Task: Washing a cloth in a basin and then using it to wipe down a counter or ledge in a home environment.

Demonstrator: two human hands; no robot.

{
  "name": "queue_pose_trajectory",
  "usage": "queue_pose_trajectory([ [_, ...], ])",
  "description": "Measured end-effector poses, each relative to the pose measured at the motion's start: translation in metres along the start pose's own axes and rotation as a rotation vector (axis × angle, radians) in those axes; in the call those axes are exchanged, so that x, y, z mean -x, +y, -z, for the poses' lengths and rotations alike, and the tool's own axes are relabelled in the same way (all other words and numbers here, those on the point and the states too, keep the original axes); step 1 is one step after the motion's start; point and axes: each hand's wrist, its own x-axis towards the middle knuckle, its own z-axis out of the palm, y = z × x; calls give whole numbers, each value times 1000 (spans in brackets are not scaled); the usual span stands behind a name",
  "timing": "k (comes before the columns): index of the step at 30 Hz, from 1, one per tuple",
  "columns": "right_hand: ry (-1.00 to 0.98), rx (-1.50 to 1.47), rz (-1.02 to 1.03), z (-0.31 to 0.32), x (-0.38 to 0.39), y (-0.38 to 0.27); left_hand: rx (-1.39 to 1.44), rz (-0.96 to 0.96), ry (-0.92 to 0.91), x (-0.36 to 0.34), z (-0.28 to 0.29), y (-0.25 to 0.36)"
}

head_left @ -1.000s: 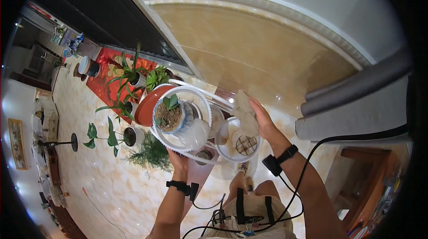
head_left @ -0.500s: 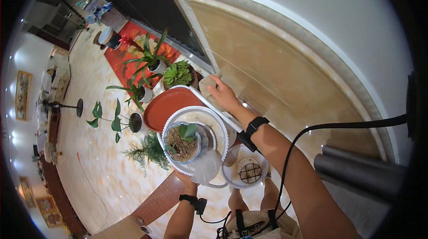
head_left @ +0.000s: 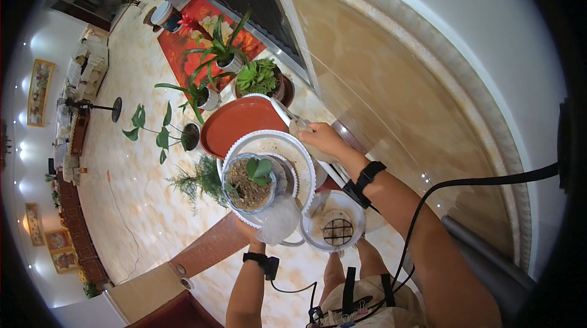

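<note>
In my right hand is a beige cloth, pressed against the white rail of a plant stand. My left hand is at the near edge of the stand's white round tray, just below a pot. Its fingers are hidden, so I cannot tell what they grip. On that tray stands a pale blue pot of gritty soil with a small green-leaved plant. Crumpled clear plastic lies beside it. Beyond is a red-brown round tray; a lower white tray sits nearer my legs.
Several potted plants stand on the floor at the far left, among them a succulent and a leafy plant. A feathery plant spreads beside the stand. A tiled wall runs along the right. A black cable crosses my right arm.
My right hand with the cloth has moved down along the rail, toward me. The head view has shifted slightly; the left hand stays at the tray's near edge.
</note>
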Motion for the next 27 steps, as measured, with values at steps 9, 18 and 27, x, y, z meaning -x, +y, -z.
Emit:
queue_pose_trajectory([
  [9, -33, -180, 66, 1, 78, 75, -50, -34, 49, -5, 4, -6],
  [18, -52, 36, -38, 6, 141, 179, -77, -51, 61, 3, 22, 2],
  [27, 230, -135, -524, -7, 171, 310, -102, -56, 72, 8, 33, 3],
])
